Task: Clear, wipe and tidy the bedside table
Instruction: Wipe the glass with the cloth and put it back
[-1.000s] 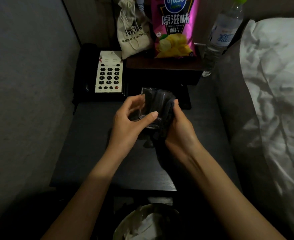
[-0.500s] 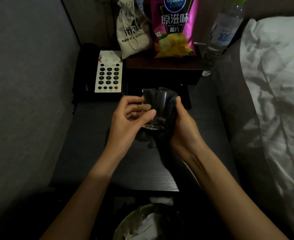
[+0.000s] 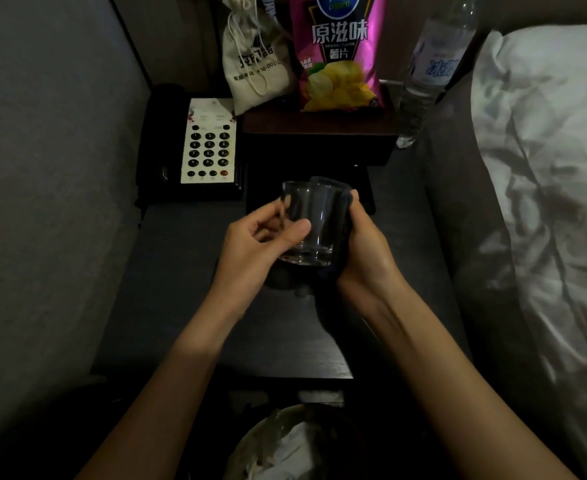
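Observation:
Above the middle of the dark bedside table (image 3: 167, 306) I hold a clear drinking glass (image 3: 314, 220) upright. My left hand (image 3: 260, 251) grips its left side, thumb across the front. My right hand (image 3: 364, 258) holds a dark cloth (image 3: 340, 216) wrapped against the glass's right side. The cloth's lower end hangs below the glass.
A telephone (image 3: 209, 143) with a white keypad sits at the back left. A cloth drawstring bag (image 3: 254, 67), a pink crisp packet (image 3: 340, 53) and a water bottle (image 3: 430, 67) stand at the back. White bedding (image 3: 544, 168) lies right. A lined waste bin (image 3: 285, 445) is below.
The glass has been turned from tilted and covered by the cloth to upright. The cloth now lies only along its right side.

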`<control>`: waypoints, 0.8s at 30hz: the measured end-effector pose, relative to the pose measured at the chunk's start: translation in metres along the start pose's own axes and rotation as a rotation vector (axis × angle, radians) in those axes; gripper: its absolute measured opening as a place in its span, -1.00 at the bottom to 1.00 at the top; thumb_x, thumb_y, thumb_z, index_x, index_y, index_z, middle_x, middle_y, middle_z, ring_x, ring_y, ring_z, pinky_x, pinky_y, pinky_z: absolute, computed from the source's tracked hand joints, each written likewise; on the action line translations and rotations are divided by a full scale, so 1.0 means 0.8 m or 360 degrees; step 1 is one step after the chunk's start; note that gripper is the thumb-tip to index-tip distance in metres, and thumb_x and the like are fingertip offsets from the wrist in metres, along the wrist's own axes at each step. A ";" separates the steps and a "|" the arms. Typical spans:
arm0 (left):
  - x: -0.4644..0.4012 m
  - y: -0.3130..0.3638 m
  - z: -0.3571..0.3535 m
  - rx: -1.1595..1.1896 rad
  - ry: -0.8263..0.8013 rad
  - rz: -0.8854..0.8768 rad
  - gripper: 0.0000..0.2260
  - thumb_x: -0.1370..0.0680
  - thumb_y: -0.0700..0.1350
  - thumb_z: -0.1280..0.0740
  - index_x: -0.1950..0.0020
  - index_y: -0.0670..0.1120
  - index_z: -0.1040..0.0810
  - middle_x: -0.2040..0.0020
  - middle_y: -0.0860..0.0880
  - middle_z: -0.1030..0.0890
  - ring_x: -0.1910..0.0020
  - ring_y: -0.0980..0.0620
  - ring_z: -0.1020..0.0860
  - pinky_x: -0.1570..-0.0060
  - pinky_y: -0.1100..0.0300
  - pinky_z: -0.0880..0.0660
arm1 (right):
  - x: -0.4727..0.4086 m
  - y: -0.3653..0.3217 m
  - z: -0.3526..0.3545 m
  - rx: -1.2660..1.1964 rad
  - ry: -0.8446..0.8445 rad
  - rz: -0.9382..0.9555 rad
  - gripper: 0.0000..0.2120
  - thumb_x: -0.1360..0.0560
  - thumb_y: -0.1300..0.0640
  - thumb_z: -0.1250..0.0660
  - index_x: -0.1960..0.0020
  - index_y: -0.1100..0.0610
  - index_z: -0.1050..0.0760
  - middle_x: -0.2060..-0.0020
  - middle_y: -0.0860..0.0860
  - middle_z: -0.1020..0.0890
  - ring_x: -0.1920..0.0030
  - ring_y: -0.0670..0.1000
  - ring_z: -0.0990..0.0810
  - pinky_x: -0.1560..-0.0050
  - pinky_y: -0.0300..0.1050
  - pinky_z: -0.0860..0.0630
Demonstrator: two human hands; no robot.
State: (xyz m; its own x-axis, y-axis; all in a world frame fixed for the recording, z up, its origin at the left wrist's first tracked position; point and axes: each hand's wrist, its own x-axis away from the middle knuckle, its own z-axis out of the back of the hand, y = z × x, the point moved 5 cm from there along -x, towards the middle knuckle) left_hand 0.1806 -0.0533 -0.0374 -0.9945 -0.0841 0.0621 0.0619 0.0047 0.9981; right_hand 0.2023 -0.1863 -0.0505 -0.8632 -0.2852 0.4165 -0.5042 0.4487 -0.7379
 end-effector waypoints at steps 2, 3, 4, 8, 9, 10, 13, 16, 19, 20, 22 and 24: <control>-0.001 -0.001 0.000 0.0105 0.0006 0.0016 -0.58 -0.42 0.03 -0.44 -0.23 -0.04 -0.52 0.03 -0.14 -0.70 0.03 -0.03 -0.68 -0.07 0.16 -0.59 | 0.000 -0.002 0.002 -0.0046 -0.0007 0.0002 -0.38 -0.62 -0.25 -0.03 -0.35 0.21 -0.49 -0.21 0.22 -0.61 -0.25 0.18 -0.59 -0.39 0.15 -0.39; -0.001 0.000 0.000 0.0108 -0.0001 0.0011 -0.56 -0.44 0.02 -0.41 -0.25 -0.12 -0.48 0.03 -0.15 -0.70 0.03 -0.05 -0.68 -0.03 0.17 -0.60 | 0.000 -0.002 0.003 -0.0066 -0.0006 0.0001 -0.38 -0.61 -0.26 -0.03 -0.35 0.21 -0.49 -0.21 0.22 -0.61 -0.25 0.17 -0.59 -0.39 0.14 -0.40; 0.000 0.002 -0.002 0.0089 -0.0016 0.0003 -0.58 -0.46 0.01 -0.37 -0.24 -0.18 -0.47 0.02 -0.16 -0.70 0.01 -0.06 -0.68 -0.02 0.17 -0.59 | 0.000 -0.002 0.004 -0.0083 -0.0004 0.0001 -0.38 -0.61 -0.26 -0.03 -0.35 0.20 -0.49 -0.21 0.21 -0.62 -0.24 0.16 -0.59 -0.38 0.14 -0.41; 0.002 0.004 -0.005 -0.0051 -0.0044 -0.0014 -0.66 -0.52 0.01 -0.31 -0.21 -0.16 -0.55 -0.12 -0.09 -0.66 -0.13 0.03 -0.62 -0.14 0.12 -0.55 | -0.001 -0.001 0.004 -0.0146 0.0033 0.0013 -0.41 -0.62 -0.24 -0.03 -0.35 0.18 -0.49 -0.20 0.21 -0.63 -0.23 0.16 -0.60 -0.36 0.16 -0.42; 0.002 0.003 -0.005 -0.0096 -0.0043 -0.0018 -0.64 -0.48 0.04 -0.34 -0.21 -0.11 -0.57 -0.17 -0.09 -0.62 -0.17 0.02 -0.59 -0.20 0.07 -0.53 | -0.001 0.000 0.004 -0.0148 0.0043 0.0011 -0.41 -0.62 -0.24 -0.04 -0.34 0.18 -0.50 -0.18 0.21 -0.63 -0.22 0.16 -0.61 -0.35 0.16 -0.43; 0.002 0.003 -0.005 -0.0132 -0.0037 -0.0013 -0.61 -0.43 0.07 -0.38 -0.21 -0.06 -0.58 -0.19 -0.12 -0.59 -0.18 -0.01 -0.58 -0.23 0.04 -0.52 | -0.001 0.001 0.004 -0.0139 0.0046 0.0003 -0.41 -0.62 -0.25 -0.04 -0.33 0.18 -0.51 -0.17 0.21 -0.64 -0.21 0.16 -0.62 -0.34 0.15 -0.44; 0.003 0.002 -0.005 -0.0122 -0.0008 0.0005 -0.59 -0.33 0.08 -0.45 -0.15 0.01 -0.61 -0.15 -0.17 -0.61 -0.14 0.02 -0.60 -0.24 0.03 -0.52 | 0.000 0.004 0.002 -0.0103 0.0033 -0.0029 -0.38 -0.61 -0.27 -0.02 -0.33 0.19 -0.50 -0.17 0.21 -0.64 -0.21 0.15 -0.62 -0.34 0.13 -0.45; 0.002 0.000 -0.004 0.0018 -0.0050 0.0045 -0.54 -0.39 0.06 -0.43 -0.26 -0.01 -0.55 -0.05 -0.14 -0.67 -0.09 0.01 -0.64 -0.22 0.03 -0.52 | -0.001 0.002 0.004 -0.0119 0.0048 -0.0029 -0.38 -0.61 -0.26 -0.04 -0.34 0.20 -0.50 -0.20 0.23 -0.62 -0.24 0.18 -0.59 -0.37 0.16 -0.41; 0.003 0.000 -0.006 0.0056 -0.0116 0.0075 -0.56 -0.49 0.06 -0.34 -0.29 -0.12 -0.44 -0.04 -0.13 -0.69 -0.09 -0.07 -0.65 -0.15 -0.06 -0.55 | -0.001 -0.002 0.006 -0.0157 0.0053 -0.0025 -0.38 -0.62 -0.26 -0.03 -0.34 0.21 -0.50 -0.17 0.23 -0.63 -0.21 0.18 -0.61 -0.34 0.14 -0.45; 0.003 0.000 -0.006 0.0011 -0.0126 0.0070 -0.59 -0.51 0.06 -0.30 -0.27 -0.14 -0.44 -0.06 -0.11 -0.69 -0.10 -0.07 -0.64 -0.17 -0.12 -0.53 | -0.001 -0.002 0.007 -0.0163 0.0062 -0.0021 -0.38 -0.62 -0.25 -0.03 -0.33 0.21 -0.51 -0.17 0.23 -0.64 -0.21 0.17 -0.62 -0.33 0.13 -0.46; 0.002 0.001 -0.007 -0.0079 -0.0109 0.0060 -0.65 -0.54 0.05 -0.27 -0.24 -0.11 -0.50 -0.12 -0.09 -0.66 -0.14 -0.03 -0.62 -0.21 -0.19 -0.50 | 0.000 -0.002 0.008 -0.0177 0.0090 -0.0008 -0.40 -0.62 -0.24 -0.03 -0.33 0.20 -0.51 -0.17 0.22 -0.64 -0.22 0.17 -0.61 -0.34 0.15 -0.44; 0.001 0.002 -0.008 -0.0126 -0.0072 0.0063 -0.66 -0.52 0.04 -0.30 -0.24 -0.07 -0.56 -0.20 -0.12 -0.58 -0.18 -0.01 -0.58 -0.24 -0.17 -0.49 | 0.000 -0.002 0.010 -0.0172 0.0123 0.0015 -0.41 -0.62 -0.23 -0.05 -0.32 0.21 -0.52 -0.17 0.22 -0.64 -0.22 0.17 -0.61 -0.35 0.16 -0.43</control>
State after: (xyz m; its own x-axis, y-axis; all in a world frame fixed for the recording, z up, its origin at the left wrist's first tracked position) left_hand 0.1803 -0.0595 -0.0357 -0.9938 -0.0403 0.1034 0.1061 -0.0720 0.9917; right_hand 0.2032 -0.1940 -0.0532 -0.8652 -0.2163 0.4523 -0.4919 0.5410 -0.6822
